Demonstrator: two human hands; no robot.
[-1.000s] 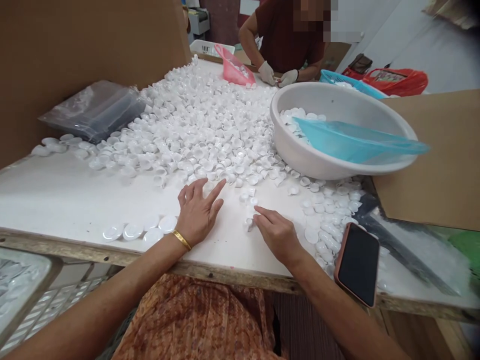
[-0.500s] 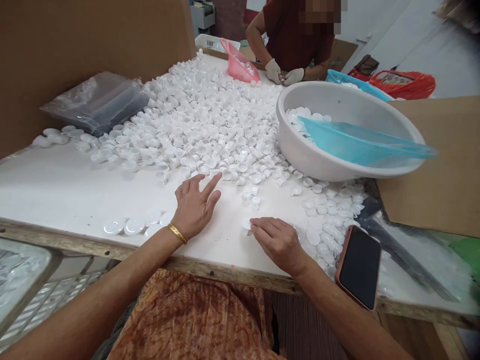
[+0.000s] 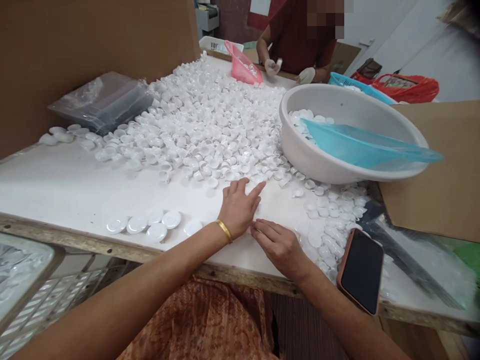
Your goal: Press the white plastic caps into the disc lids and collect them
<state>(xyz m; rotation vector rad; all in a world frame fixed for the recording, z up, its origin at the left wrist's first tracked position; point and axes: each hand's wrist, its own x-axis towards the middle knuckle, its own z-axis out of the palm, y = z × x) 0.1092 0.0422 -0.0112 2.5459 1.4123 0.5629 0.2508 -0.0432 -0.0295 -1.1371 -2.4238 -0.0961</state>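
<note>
My left hand (image 3: 240,207), with a gold bangle at the wrist, is over the table just in front of the heap of small white cups (image 3: 210,120). Its fingers are apart, and nothing shows between them. Close beside it, my right hand (image 3: 279,245) has thumb and fingertips pinched on a small white saucer, now mostly hidden behind the left hand. Several white saucers (image 3: 156,232) lie flat near the table's front edge, left of my hands; one (image 3: 193,227) sits apart, partly behind my left forearm.
A large white basin (image 3: 348,175) with a blue scoop (image 3: 348,142) stands at right. Below it are loose white pieces (image 3: 326,240) and a phone (image 3: 362,272) at the edge. A bagged stack (image 3: 105,102) lies left. Across the table, a co-worker's gloved hands (image 3: 307,76) are near a pink scoop (image 3: 243,67).
My left hand has moved right, in front of the right hand's fingertips. A separate saucer now shows right of the group. The co-worker's hands have moved apart.
</note>
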